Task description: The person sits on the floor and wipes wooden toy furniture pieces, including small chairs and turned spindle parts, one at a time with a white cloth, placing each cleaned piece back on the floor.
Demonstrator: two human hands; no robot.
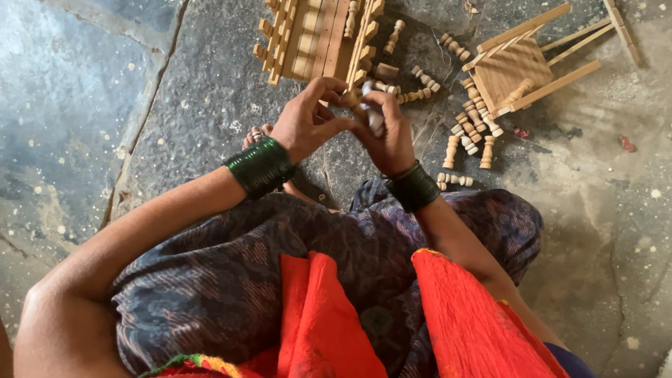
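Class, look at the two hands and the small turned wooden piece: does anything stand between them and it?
Nothing visible does. The left hand and right hand already meet around the small wooden piece, fingers touching it, above the stone floor.

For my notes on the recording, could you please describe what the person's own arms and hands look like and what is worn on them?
Both arms are bare, with no sleeves. The left hand has a thick stack of shiny dark green bangles on its wrist; the right hand has a similar, darker stack. No gloves cover the fingers, and I cannot make out any rings.
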